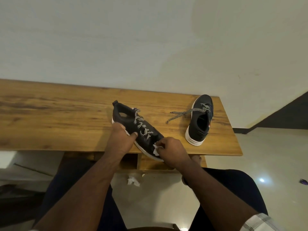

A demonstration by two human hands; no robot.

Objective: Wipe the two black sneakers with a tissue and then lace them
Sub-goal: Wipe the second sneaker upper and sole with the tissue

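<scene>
Hiding most of the tissue [156,150] under curled right-hand fingers [164,144]; covering the near sneaker's [133,125] toe tip; cutting off the counter [50,114] leftward (purple scrap [303,181] staying unreadable).

A wooden table [50,117] with a visible grain runs along a plain pale wall [150,39]. Below its near edge sits an open wooden shelf compartment [128,162]. The floor [266,155] is glossy and light-coloured, with a bright light reflection [261,180] on it. A small purple object [303,181] lies on the floor at the far right; its type cannot be determined.
</scene>
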